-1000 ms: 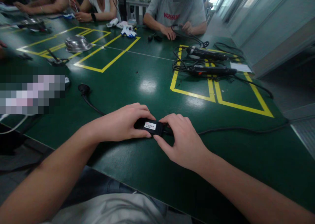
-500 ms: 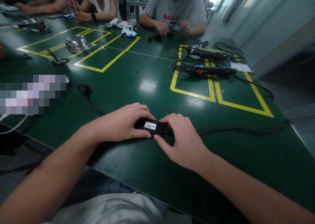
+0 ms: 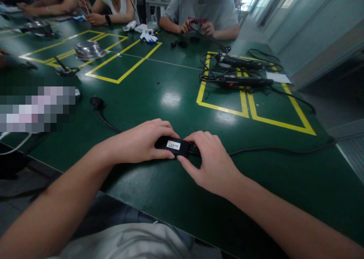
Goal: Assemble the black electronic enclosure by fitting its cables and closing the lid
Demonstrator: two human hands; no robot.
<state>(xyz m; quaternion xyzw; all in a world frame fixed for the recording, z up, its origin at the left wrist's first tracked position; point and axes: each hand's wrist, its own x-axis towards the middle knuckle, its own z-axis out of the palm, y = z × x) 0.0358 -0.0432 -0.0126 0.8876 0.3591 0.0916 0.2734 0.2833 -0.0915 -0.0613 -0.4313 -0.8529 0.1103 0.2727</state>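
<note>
A small black box on a power cord (image 3: 174,146), with a white printed label on top, rests on the green table near its front edge. My left hand (image 3: 149,141) grips its left end between thumb and fingers. Thumb and fingers of my right hand (image 3: 212,158) close on the right end, where the cord comes out. From there the black cord (image 3: 264,149) runs off to the right. On the left side the cord leads out from behind my left hand to a black plug (image 3: 96,102) lying on the table.
Two black handheld power tools (image 3: 244,80) with coiled cables lie in yellow-taped rectangles at right. A metal bowl (image 3: 90,50) and white-blue gloves (image 3: 148,36) are farther back. Across the table a person (image 3: 201,20) handles a black cord; other people sit at left.
My hands and the black box stay where they were. Across the table, the person's hands have lifted a looped black cord slightly.
</note>
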